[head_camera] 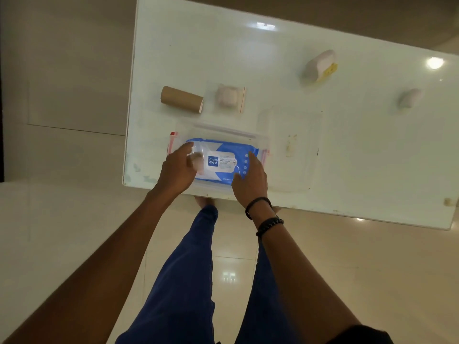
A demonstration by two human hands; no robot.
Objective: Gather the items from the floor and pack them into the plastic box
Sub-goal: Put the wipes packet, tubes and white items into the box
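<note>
A clear plastic box (264,145) with red clips stands near the front edge of the white table (347,150). A blue and white pack of wet wipes (223,158) lies flat inside it. My left hand (177,170) is over the pack's left end, its fingers closed on a small clear packet (197,161) with something pale pink in it. My right hand (249,180) rests on the pack's right end with its fingers spread, holding nothing.
Behind the box lie a cardboard tube (182,99) and a small zip bag with a pink item (229,98). A clear lid (295,145) lies right of the box. Farther right sit a white and yellow object (319,67) and a pale lump (409,98).
</note>
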